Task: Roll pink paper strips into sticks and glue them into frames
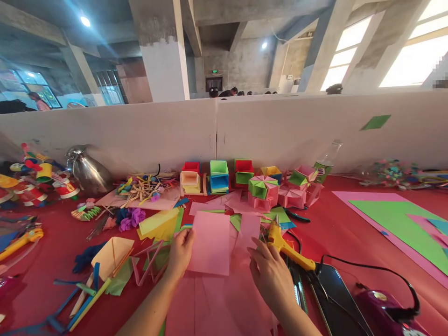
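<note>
My left hand (181,252) pinches the left edge of a pink sheet of paper (212,242), which it holds up over the table. To the right of that sheet is my right hand (271,270), its fingers apart and nothing in them. Just beyond its fingertips lies a yellow hot glue gun (289,247) with a black cord. More pink paper (220,308) lies flat below the held sheet. Yellow folded paper (159,224) rests to the left of my left hand.
Several folded paper boxes (219,177) and pink-green paper shapes (263,193) stand along the white partition (157,130). A steel jug (89,170) is at left, a glass bottle (325,161) at right. A phone (341,298) and large coloured sheets (395,224) lie on the right.
</note>
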`<state>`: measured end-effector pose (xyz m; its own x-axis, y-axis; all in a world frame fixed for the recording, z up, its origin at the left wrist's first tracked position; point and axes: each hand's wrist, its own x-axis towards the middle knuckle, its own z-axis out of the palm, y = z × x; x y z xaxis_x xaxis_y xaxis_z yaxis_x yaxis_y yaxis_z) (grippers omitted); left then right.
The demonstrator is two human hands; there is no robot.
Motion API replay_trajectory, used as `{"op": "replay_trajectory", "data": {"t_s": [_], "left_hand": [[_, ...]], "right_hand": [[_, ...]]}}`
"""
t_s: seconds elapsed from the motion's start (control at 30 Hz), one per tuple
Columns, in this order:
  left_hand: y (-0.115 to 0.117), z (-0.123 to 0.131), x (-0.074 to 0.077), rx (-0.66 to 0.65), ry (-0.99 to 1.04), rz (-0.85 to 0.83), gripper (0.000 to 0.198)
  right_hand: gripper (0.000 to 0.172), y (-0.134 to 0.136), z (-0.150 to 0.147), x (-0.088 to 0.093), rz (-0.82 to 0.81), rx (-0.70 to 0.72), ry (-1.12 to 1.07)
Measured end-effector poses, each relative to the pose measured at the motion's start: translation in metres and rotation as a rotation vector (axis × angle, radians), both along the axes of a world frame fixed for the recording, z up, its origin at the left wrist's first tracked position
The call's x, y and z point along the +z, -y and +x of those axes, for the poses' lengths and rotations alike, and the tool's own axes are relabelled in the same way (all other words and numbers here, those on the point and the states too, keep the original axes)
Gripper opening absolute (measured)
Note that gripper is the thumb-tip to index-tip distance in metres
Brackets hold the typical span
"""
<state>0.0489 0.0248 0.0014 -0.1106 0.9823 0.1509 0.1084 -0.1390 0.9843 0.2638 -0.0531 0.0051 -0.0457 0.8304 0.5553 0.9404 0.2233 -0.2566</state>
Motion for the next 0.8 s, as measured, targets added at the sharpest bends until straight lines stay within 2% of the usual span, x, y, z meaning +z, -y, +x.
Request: {"op": "replay_trajectory", "data": {"t_s": [0.07, 0.2, 0.23, 0.3, 0.4, 0.5, 0.57, 0.7, 0.8], "left_hand": [[0.008, 0.001, 0.007, -0.106, -0.073, 0.018, 0.031], [0.035, 0.006, 0.031, -0.352, -0.444, 0.148, 0.021], [0.042, 0.007, 0.038, -0.411, -0.501, 0.178, 0.019], [0.056, 0.009, 0.054, -0.484, -0.575, 0.221, 0.018], [0.07, 0.007, 0.075, -0.516, -0.648, 0.237, 0.015], [0.079, -0.001, 0.083, -0.563, -0.699, 0.251, 0.014], [0.084, -0.01, 0.08, -0.517, -0.719, 0.328, 0.015], [0.094, -0.031, 0.064, -0.233, -0.737, 0.577, 0.015], [0.106, -0.044, 0.06, -0.194, -0.73, 0.62, 0.008]], "right_hand": [[0.025, 0.0, 0.002, 0.011, 0.095, 0.001, -0.021], [0.032, 0.002, -0.007, 0.045, 0.154, 0.153, -0.169], [0.033, 0.003, -0.01, 0.054, 0.119, 0.189, -0.198], [0.025, 0.009, -0.015, 0.072, -0.022, 0.276, -0.287], [0.022, 0.02, -0.019, 0.091, -0.218, 0.345, -0.483], [0.019, 0.032, -0.024, 0.099, -0.294, 0.341, -0.603], [0.015, 0.038, -0.026, 0.099, -0.291, 0.335, -0.652], [0.011, 0.053, -0.023, 0.091, -0.192, 0.281, -0.728], [0.007, 0.065, -0.018, 0.085, -0.199, 0.375, -0.671]]}}
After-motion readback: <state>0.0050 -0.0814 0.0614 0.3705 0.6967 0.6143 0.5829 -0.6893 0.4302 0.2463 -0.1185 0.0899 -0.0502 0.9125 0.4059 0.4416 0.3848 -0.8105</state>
